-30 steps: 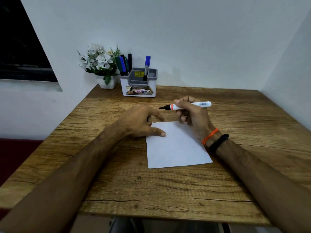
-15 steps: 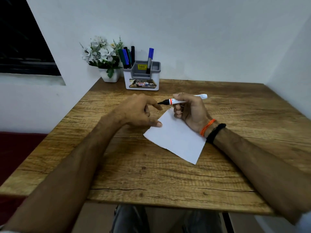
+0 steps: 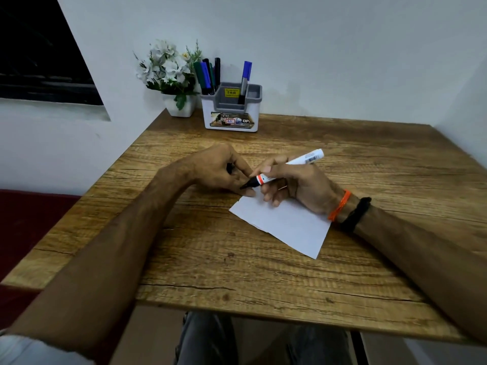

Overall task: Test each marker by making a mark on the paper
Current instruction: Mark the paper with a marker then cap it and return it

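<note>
A white sheet of paper [image 3: 290, 225] lies turned at an angle on the wooden table [image 3: 224, 272]. My right hand [image 3: 295, 185] grips a white marker with an orange band [image 3: 287, 167], uncapped, its black tip pointing down-left at the paper's far corner. My left hand [image 3: 216, 169] rests on the table beside that corner, thumb touching the paper's edge right next to the tip. A small dark piece, apparently the marker's cap, is tucked in its curled fingers. No mark shows on the visible paper.
A grey-and-white pen holder [image 3: 232, 111] stands at the table's back edge with several markers [image 3: 208, 75] on its left side and one blue marker [image 3: 246, 75] on the right. A white flower pot [image 3: 179, 109] sits left of it. Walls close in behind and right.
The paper has been rotated from square to diagonal. My right hand has tilted the marker and lowered its tip toward the paper's far corner, close to my left thumb.
</note>
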`<state>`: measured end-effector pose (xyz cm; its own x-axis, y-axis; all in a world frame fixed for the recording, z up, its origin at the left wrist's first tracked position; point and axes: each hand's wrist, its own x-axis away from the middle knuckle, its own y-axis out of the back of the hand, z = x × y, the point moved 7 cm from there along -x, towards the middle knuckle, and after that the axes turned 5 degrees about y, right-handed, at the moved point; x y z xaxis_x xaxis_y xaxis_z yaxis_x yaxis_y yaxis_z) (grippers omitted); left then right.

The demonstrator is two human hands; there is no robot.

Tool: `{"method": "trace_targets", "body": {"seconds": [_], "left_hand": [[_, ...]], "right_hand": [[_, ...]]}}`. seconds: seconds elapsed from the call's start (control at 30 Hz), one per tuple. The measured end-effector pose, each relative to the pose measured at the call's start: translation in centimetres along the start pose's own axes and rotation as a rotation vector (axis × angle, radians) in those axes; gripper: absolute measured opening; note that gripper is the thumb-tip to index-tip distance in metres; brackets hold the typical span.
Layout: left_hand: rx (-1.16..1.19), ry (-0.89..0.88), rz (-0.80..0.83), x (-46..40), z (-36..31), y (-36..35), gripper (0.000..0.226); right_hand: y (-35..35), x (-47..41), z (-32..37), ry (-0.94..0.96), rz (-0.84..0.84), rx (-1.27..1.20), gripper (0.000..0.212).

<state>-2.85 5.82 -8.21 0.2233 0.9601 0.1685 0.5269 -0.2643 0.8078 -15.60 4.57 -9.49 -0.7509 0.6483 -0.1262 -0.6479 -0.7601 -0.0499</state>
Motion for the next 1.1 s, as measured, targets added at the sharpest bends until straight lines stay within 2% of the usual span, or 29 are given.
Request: {"method": "trace_targets", "body": {"seconds": [0.1,0.2,0.37,0.57,1.1], "left_hand": [[0.007,-0.008,0.001,-0.2,0.4,0.1,0.039],[0.017,-0.034,0.009,-0.3,0.4,0.0,0.034],[0.031,-0.030,0.023,-0.5,0.4,0.0,0.026],[0.028,-0.013,0.005,-0.5,0.5,0.1,0.026],[0.036,-0.038,0.021,-0.7,0.6,0.0,0.027]], "right_hand": [[-0.9,0.3,0.2,0.014,0.015,0.086,0.011],[-1.2,0.6,0.4,0.050,0.011,0.184,0.021],[-1.1,0.8,0.3,0.109,-0.036,0.309,0.013],[-1.7,1.3,0.6,0.175,-0.040,0.346,0.003],[-2.1,1.5,0.4,0.183,0.003,0.424,0.005]]}}
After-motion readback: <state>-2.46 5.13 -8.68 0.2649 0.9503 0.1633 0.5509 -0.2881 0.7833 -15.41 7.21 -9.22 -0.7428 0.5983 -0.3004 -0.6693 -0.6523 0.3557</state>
